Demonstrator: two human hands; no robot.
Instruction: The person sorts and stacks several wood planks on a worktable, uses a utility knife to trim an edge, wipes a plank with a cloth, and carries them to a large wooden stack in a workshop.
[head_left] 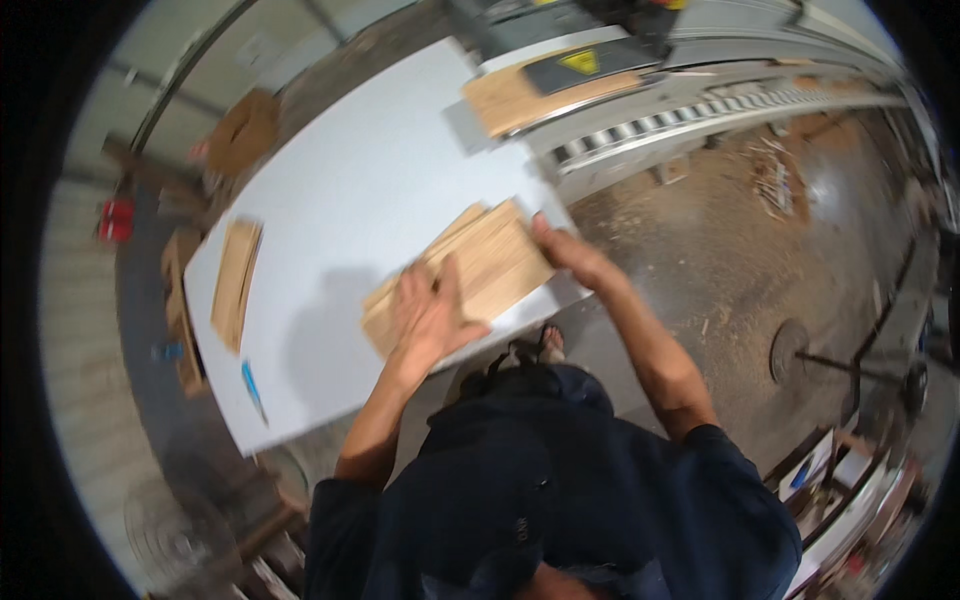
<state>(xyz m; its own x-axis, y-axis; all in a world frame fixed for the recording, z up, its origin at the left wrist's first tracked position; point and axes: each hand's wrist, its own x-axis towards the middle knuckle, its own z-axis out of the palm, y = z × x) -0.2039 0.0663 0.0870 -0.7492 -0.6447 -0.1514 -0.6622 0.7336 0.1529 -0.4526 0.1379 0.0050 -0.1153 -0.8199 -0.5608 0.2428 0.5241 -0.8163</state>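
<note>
A loose stack of light wooden boards [495,262] lies slanted at the near edge of the white tabletop [360,170]. The boards' ends do not line up; some edges stick out at the far side and at the left end. My left hand [430,312] rests on the left part of the stack, fingers spread and thumb stretched toward the near edge. At the stack's right end is my right hand [572,256], with one digit stretched out along the end; its other fingers are mostly hidden. Both hands are slightly blurred.
Narrow wooden strips [236,285] lie at the table's left, near a blue pen-like tool [254,392]. Beyond the table's far right stands a machine with a long metal rail [690,115] and a wooden board [500,100]. Sawdust and wood scraps [775,180] cover the floor to the right.
</note>
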